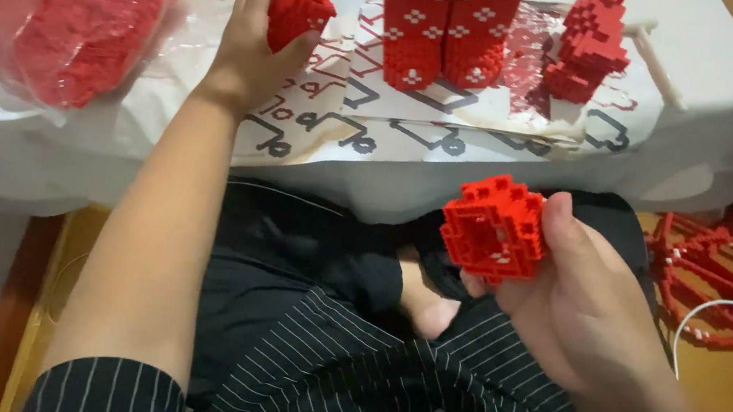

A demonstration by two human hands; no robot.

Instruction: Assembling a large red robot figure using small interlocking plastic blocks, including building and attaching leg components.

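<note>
- Head view: the left hand (252, 41) is reaching onto the white table (728, 100), its fingers curling tight around a small red brick piece (298, 10) just beside a plastic bag of red bricks (84, 22).
- The right hand (590, 301) is gripping a hollow red brick block (495, 227) over the lap, thumb pressing on top.
- A red-and-white brick model (447, 22) is standing on the instruction sheet (359, 109).

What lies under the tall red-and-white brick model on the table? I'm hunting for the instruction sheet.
A printed sheet with outline drawings lies under the red-and-white brick model, over a white cloth. The part beneath the model's base is covered.
</note>
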